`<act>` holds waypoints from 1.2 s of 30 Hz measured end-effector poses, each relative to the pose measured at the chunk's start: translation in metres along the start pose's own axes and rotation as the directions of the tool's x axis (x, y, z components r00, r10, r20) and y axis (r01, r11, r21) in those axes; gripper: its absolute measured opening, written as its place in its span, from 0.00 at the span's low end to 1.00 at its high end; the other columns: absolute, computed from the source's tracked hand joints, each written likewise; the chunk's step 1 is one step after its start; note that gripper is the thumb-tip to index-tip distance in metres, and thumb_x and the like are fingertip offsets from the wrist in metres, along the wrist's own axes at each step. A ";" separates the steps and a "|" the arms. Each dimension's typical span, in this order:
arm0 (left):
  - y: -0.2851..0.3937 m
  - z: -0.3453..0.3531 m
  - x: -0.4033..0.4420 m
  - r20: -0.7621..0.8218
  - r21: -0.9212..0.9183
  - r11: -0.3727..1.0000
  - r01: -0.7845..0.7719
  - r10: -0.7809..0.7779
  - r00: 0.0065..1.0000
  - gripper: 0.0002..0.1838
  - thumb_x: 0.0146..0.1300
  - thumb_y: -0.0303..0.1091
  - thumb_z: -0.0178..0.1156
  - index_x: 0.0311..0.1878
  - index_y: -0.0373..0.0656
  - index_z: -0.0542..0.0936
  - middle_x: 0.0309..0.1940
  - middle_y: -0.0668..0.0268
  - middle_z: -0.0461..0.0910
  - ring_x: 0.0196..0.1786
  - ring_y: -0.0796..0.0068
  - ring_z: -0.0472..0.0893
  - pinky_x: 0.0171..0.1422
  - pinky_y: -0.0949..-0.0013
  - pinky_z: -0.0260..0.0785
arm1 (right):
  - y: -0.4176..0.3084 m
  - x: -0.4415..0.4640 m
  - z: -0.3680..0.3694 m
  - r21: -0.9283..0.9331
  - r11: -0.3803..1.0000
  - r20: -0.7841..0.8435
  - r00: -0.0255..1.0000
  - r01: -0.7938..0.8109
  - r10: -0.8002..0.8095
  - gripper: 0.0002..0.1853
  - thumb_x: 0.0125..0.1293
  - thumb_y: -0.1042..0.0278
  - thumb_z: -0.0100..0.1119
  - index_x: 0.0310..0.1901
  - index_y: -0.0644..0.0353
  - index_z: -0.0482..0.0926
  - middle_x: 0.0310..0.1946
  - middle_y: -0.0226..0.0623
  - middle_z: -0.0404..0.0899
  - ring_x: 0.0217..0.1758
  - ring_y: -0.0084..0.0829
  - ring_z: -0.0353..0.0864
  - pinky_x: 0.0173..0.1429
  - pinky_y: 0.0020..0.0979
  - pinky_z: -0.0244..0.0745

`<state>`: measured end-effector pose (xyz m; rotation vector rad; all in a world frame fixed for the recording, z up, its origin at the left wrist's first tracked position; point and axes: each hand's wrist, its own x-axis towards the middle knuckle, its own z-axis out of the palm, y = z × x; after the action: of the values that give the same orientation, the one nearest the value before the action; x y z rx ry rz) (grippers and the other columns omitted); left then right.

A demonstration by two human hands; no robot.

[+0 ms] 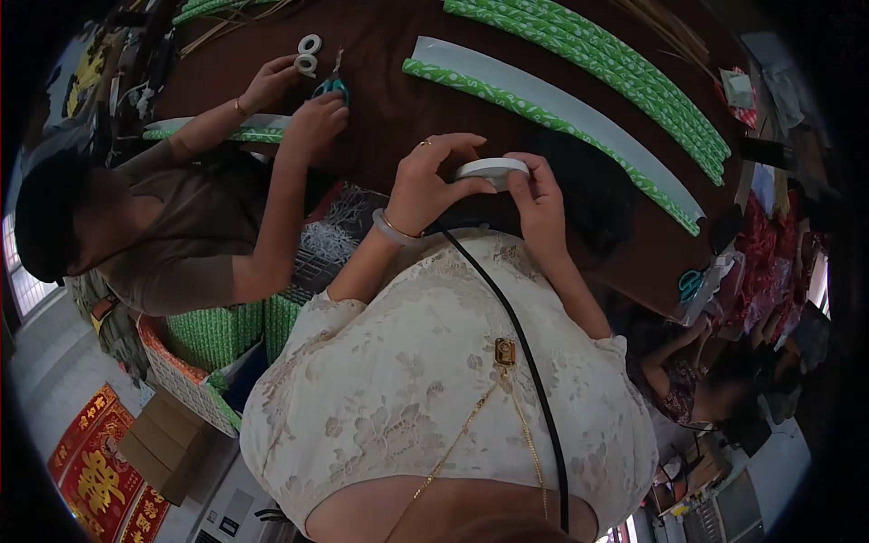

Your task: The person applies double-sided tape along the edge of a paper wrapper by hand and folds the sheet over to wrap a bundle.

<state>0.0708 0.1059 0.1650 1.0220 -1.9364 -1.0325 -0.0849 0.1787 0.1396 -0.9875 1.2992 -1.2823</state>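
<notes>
Both hands hold a white roll of tape (491, 168) over the front edge of the brown-covered table (380, 118). My left hand (433, 185) has its thumb and fingers around the roll's left side; a ring and a pale bangle show on it. At the roll's right end, my right hand (538, 185) pinches with thumb and fingers. Beyond the hands lies a long white sheet with a green patterned edge (543, 118), running from upper left to lower right. A dark item (588, 190) rests just right of my right hand.
Green patterned strips (597, 72) lie at the far right. A co-worker (181, 244) at the left has one hand by two tape rolls (309, 54), the other at teal scissors (333, 86). More scissors (690, 285) are at the right edge. A basket (186, 385) holds green rolls.
</notes>
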 end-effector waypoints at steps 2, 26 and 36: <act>0.001 -0.002 -0.002 0.050 -0.154 0.980 0.126 -0.120 0.992 0.21 0.40 0.27 0.72 0.41 0.41 0.79 0.34 0.66 0.80 0.40 0.76 0.78 0.46 0.74 0.69 | 0.008 -0.001 -0.004 0.385 0.908 -0.024 0.982 -0.166 0.190 0.12 0.68 0.61 0.50 0.48 0.57 0.69 0.44 0.31 0.74 0.48 0.24 0.72 0.53 0.28 0.66; -0.020 0.008 -0.005 -0.011 -0.156 0.983 0.097 -0.100 0.995 0.23 0.56 0.31 0.63 0.54 0.39 0.70 0.47 0.65 0.74 0.50 0.78 0.73 0.54 0.74 0.66 | 0.022 0.005 -0.011 0.673 0.280 0.470 0.688 -0.684 0.553 0.16 0.67 0.57 0.42 0.45 0.60 0.72 0.28 0.31 0.74 0.27 0.25 0.73 0.28 0.26 0.72; -0.038 0.002 -0.011 0.389 -0.528 0.702 0.479 -0.301 0.871 0.15 0.65 0.33 0.53 0.53 0.39 0.71 0.50 0.66 0.72 0.50 0.79 0.72 0.54 0.75 0.65 | 0.016 0.009 -0.016 0.639 0.247 0.526 0.649 -0.728 0.550 0.15 0.67 0.50 0.45 0.34 0.54 0.69 0.21 0.26 0.67 0.22 0.21 0.66 0.24 0.24 0.65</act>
<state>0.0859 0.1022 0.1289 0.9525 -1.4049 -1.9900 -0.1006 0.1743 0.1213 0.1677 0.6225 -0.8772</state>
